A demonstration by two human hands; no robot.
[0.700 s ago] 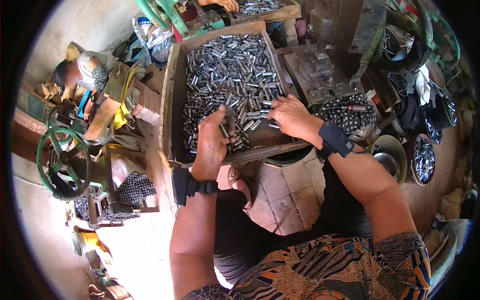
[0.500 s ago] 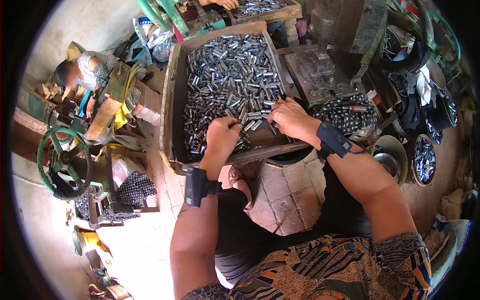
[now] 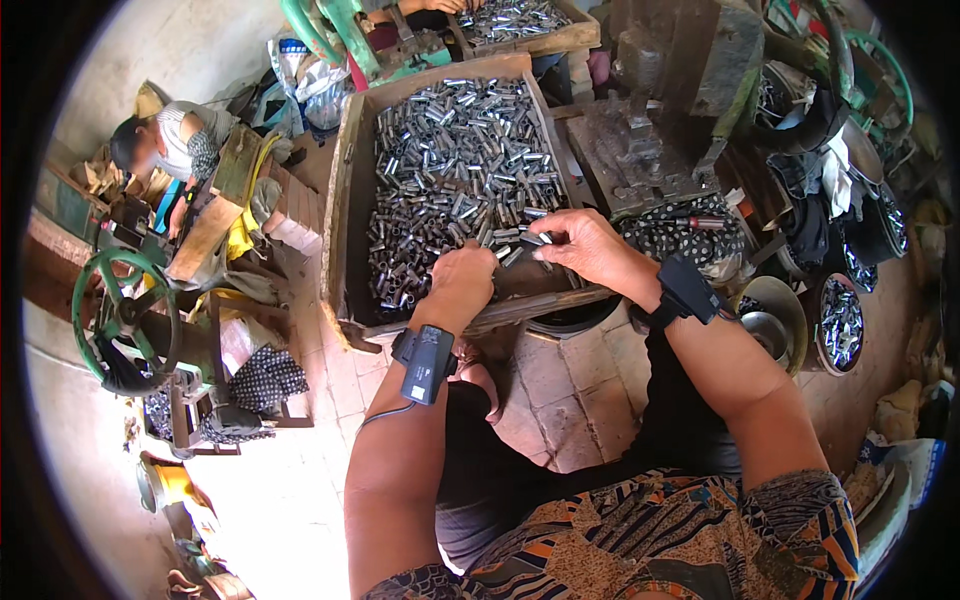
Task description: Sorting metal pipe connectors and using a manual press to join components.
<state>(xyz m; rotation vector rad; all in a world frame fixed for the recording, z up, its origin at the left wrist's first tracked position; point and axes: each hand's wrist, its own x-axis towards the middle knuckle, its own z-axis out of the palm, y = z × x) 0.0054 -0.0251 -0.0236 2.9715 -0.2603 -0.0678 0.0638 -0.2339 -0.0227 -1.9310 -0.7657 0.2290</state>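
A wooden tray (image 3: 345, 180) in front of me is heaped with short, shiny metal tubes (image 3: 455, 150). Over its near right corner, my right hand (image 3: 598, 255) pinches a metal tube (image 3: 543, 239) between thumb and fingers. My left hand (image 3: 462, 284) is at the near edge, its fingers curled in toward the tubes. The back of that hand hides whatever its fingertips hold. A few loose tubes lie between the two hands, near the bare wood of the tray floor. Each wrist wears a black strapped device.
A heavy metal press (image 3: 650, 150) stands right of the tray, beside a polka-dot cloth (image 3: 665, 232) and a red-handled tool (image 3: 706, 222). Buckets of metal pieces (image 3: 840, 322) sit farther right. At left are a green handwheel (image 3: 125, 320) and another person (image 3: 180, 140). Someone's hands work at a far tray (image 3: 530, 42).
My right hand has lifted slightly from the heap and moved right, a tube now showing in its pinch. My left hand has shifted right and nearer, its wrist turned.
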